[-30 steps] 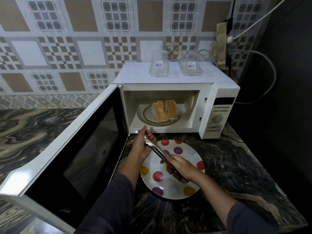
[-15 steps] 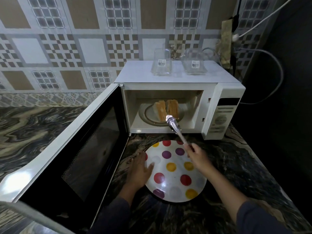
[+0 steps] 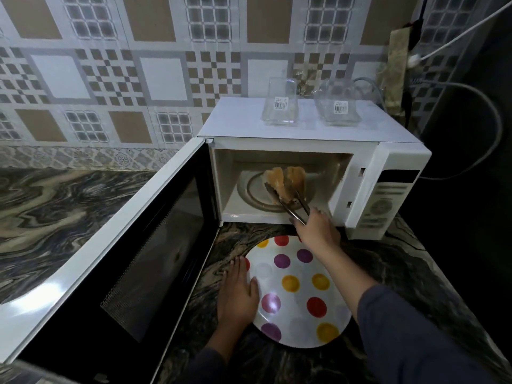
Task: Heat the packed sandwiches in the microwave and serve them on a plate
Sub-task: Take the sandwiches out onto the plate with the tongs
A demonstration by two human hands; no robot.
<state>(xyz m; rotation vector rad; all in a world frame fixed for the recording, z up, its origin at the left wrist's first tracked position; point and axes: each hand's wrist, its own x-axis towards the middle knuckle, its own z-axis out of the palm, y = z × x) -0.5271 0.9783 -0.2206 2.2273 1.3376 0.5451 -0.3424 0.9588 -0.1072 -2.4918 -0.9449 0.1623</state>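
Observation:
Two sandwich halves stand on the glass turntable inside the open white microwave. My right hand holds metal tongs whose arms reach into the cavity and straddle the sandwiches. A white plate with coloured dots lies on the counter in front of the microwave. My left hand rests flat on the plate's left rim, fingers spread, holding nothing.
The microwave door swings wide to the left over the marble counter. Two clear plastic sandwich packs sit on top of the microwave. Cables and a plug hang at the right wall.
My right hand has pushed the tongs forward into the microwave, and their arms now sit around the sandwiches. My left hand stays at the plate's left edge.

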